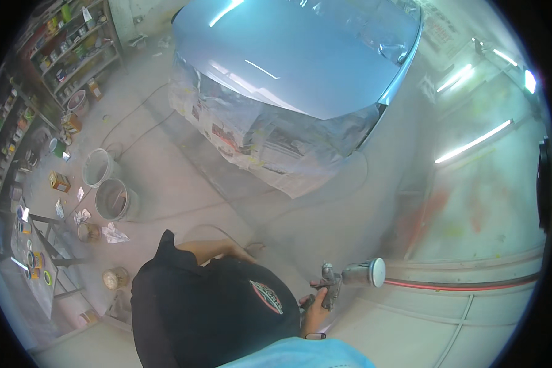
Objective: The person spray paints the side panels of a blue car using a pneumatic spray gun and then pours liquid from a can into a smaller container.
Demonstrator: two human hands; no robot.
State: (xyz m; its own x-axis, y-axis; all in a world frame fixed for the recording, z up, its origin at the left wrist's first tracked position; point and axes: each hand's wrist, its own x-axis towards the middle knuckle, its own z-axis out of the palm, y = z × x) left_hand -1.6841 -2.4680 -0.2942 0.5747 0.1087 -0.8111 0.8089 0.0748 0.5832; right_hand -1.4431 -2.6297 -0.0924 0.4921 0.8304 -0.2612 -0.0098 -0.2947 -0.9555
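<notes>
Beside your dark shirt [202,306], your right hand [316,311] is wrapped around a spray gun [331,291], whose cup [357,275] with a pale round end sticks out to the right. Your left hand [243,253] is partly hidden by the shirt, and whether it grasps anything I cannot tell. Beyond both hands stands a blue car panel [306,67] edged with masking paper [276,150].

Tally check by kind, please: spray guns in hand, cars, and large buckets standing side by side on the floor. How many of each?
Spray gun, in the right hand: 1
Blue car: 1
Large buckets: 2
Total: 4
</notes>
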